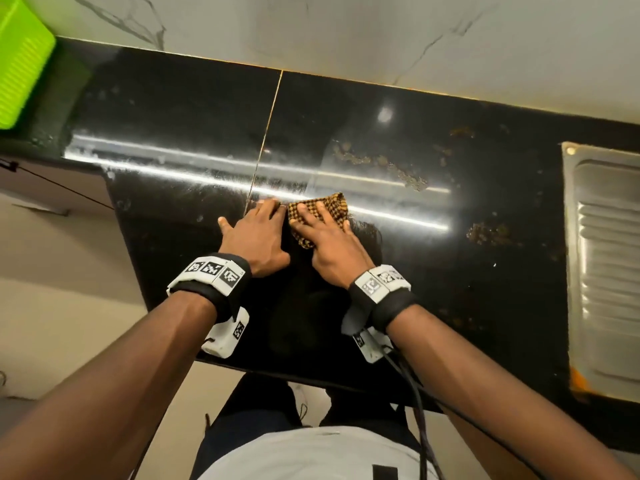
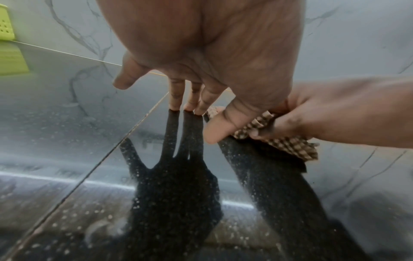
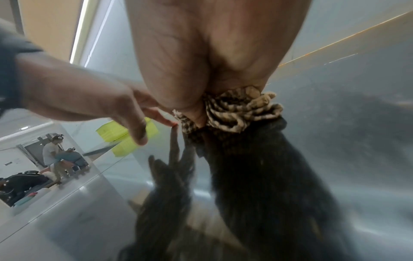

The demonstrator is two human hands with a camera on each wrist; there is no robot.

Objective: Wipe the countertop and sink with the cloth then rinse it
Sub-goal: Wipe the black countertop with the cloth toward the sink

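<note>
A yellow-and-black checked cloth [image 1: 334, 205] lies bunched on the glossy black countertop [image 1: 173, 126], near its middle. My right hand [image 1: 320, 227] lies on top of it, and in the left wrist view its fingers curl round the bunched cloth [image 2: 290, 146] and press it onto the stone. My left hand [image 1: 261, 218] sits just left of the cloth, fingers straight, with its fingertips [image 2: 175, 104] touching the counter beside the tile seam. The steel sink's drainboard [image 1: 602, 271] is set into the counter at the far right. The cloth [image 3: 241, 109] hides my right fingertips in the right wrist view.
Brown dried stains [image 1: 381, 162] spread over the counter right of the cloth, with another patch [image 1: 488, 234] nearer the sink. A green plastic basket [image 1: 20, 60] stands at the back left. A marble-look wall [image 1: 346, 29] runs behind. The counter's front edge is close to my body.
</note>
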